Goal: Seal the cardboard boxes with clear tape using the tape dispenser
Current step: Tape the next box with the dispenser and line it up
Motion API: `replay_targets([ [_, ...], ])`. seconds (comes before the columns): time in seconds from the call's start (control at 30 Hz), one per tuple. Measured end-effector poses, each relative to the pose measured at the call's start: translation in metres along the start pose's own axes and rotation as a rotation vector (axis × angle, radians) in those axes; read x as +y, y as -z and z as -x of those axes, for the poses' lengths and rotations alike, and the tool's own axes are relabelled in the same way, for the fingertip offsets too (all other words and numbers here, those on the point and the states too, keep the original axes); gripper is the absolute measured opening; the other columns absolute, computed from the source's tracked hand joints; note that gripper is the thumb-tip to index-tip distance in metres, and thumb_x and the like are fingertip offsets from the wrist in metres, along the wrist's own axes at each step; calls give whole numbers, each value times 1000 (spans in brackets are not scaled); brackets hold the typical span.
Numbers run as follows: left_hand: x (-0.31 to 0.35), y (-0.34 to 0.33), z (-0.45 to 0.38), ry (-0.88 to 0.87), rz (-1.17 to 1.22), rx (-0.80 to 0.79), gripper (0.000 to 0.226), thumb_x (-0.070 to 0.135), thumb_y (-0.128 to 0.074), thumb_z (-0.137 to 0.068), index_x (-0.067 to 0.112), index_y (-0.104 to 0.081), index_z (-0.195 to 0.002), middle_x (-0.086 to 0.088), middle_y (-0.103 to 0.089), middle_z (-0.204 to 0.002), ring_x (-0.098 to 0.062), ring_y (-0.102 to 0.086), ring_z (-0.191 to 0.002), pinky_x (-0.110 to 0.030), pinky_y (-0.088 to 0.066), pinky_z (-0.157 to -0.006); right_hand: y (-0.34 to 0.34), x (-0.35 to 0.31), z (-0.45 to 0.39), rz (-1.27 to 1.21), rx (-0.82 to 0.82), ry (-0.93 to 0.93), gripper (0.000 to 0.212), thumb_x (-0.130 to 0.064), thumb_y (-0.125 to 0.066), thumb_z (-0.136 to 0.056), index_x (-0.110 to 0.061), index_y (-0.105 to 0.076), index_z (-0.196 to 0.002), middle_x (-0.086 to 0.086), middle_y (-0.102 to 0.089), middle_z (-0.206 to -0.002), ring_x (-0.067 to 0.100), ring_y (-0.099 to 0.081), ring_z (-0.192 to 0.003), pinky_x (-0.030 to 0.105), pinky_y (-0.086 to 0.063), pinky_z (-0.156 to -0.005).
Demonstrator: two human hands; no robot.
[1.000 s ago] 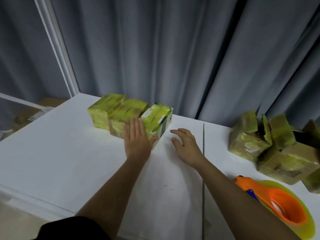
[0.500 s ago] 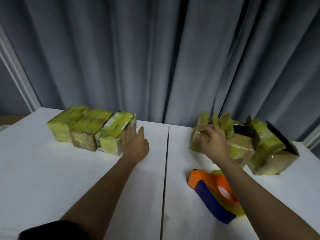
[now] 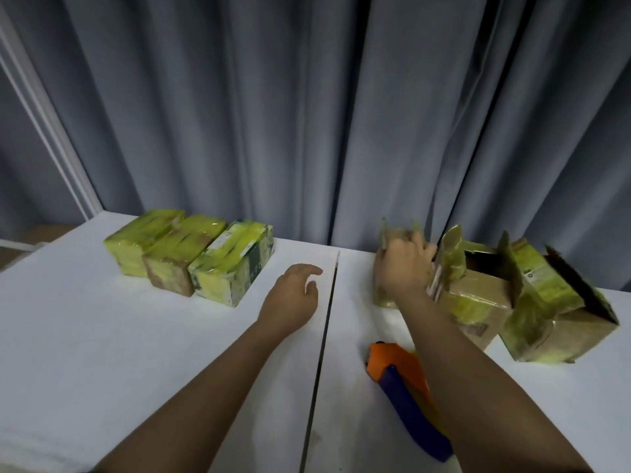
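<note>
- Progress: three sealed boxes (image 3: 191, 256) in a row, far left of table (image 3: 102, 336) (done, by the look).
- Three open boxes (image 3: 478, 285) at right, flaps up, not yet taped.
- Right hand (image 3: 404, 268) gripping the nearest open box, blurred.
- Left hand (image 3: 293, 298) relaxed, holding nothing.
- Dispenser (image 3: 403, 380) lying untouched under right forearm.

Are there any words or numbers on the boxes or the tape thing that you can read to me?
No words or numbers here can be read.
Sealed box nearest the left hand: a white label and dark print on its side, too blurred to read.
Open box on the far right: a small round mark and faint print on a flap, too small to read.
Tape dispenser: no writing shows.
</note>
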State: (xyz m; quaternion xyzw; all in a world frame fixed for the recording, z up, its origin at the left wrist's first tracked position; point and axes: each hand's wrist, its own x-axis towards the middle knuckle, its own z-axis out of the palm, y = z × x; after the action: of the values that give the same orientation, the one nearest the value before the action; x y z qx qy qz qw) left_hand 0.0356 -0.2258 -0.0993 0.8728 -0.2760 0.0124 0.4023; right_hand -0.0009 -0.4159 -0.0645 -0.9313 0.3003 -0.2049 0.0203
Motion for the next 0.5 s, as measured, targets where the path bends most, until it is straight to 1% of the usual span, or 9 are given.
replay_targets([
  [0.03, -3, 4, 2, 28, 44, 25, 33, 12, -45, -97, 17, -55, -128, 1, -50, -137, -14, -45, -126, -16, -29, -100, 3, -9, 6, -161, 45, 37, 30, -22, -49, -93, -18, -60, -121, 10, -67, -108, 30, -47, -116, 38, -32, -91],
  [0.1, -9, 15, 12, 86, 176, 74, 38, 19, -43, -99, 15, -46, -136, -1, -46, -141, -14, -41, -131, -20, -28, -105, 12, -28, 24, -490, 57, 97, 37, -17, -50, -90, -20, -58, -127, 11, -66, -110, 31, -52, -109, 38, -42, -89],
  [0.13, -12, 20, 18, 100, 246, 114, 43, 27, -40, -99, 13, -40, -141, -2, -43, -143, -15, -37, -134, -25, -27, -111, 17, -36, 38, -579, 43, 148, 39, -14, -51, -90, -21, -59, -127, 10, -66, -111, 30, -54, -107, 37, -45, -87],
  [0.2, -18, 30, 37, 124, 304, 243, 57, 37, -38, -98, 9, -26, -147, -9, -32, -149, -20, -28, -139, -36, -21, -117, 21, -45, 72, -646, 9, 242, 33, -14, -56, -91, -22, -64, -122, 8, -67, -105, 26, -58, -98, 33, -45, -82],
  [0.27, -22, 39, 62, 171, 314, 372, 60, 34, -39, -99, 8, -18, -149, -13, -24, -152, -24, -20, -142, -38, -15, -118, 20, -50, 111, -759, -22, 290, 23, -15, -60, -92, -21, -68, -113, 2, -69, -97, 20, -59, -88, 32, -47, -77],
  [0.33, -27, 46, 89, 171, 323, 422, 61, 37, -38, -96, 7, -23, -147, -7, -28, -149, -19, -24, -138, -32, -17, -115, 19, -52, 147, -893, -26, 279, 20, -12, -61, -92, -20, -70, -108, -7, -69, -98, 12, -60, -86, 32, -51, -76],
  [0.4, -34, 51, 115, 108, 316, 432, 56, 40, -37, -92, 9, -35, -138, 4, -36, -133, -12, -30, -126, -22, -20, -107, 17, -51, 177, -978, -4, 249, 20, -8, -62, -91, -19, -71, -106, -15, -67, -99, 8, -60, -90, 29, -51, -79],
  [0.43, -37, 51, 127, 57, 311, 437, 48, 42, -38, -91, 13, -40, -130, 11, -38, -125, -8, -32, -120, -22, -22, -105, 17, -49, 190, -997, 14, 251, 21, -8, -62, -91, -19, -71, -105, -16, -66, -100, 7, -60, -93, 29, -51, -80],
  [0.5, -44, 49, 146, -4, 315, 434, 36, 46, -37, -90, 21, -41, -116, 22, -34, -117, 1, -34, -113, -31, -32, -103, 20, -45, 210, -1017, 26, 237, 23, -6, -61, -91, -22, -71, -105, -15, -68, -102, 6, -61, -97, 28, -51, -83],
])
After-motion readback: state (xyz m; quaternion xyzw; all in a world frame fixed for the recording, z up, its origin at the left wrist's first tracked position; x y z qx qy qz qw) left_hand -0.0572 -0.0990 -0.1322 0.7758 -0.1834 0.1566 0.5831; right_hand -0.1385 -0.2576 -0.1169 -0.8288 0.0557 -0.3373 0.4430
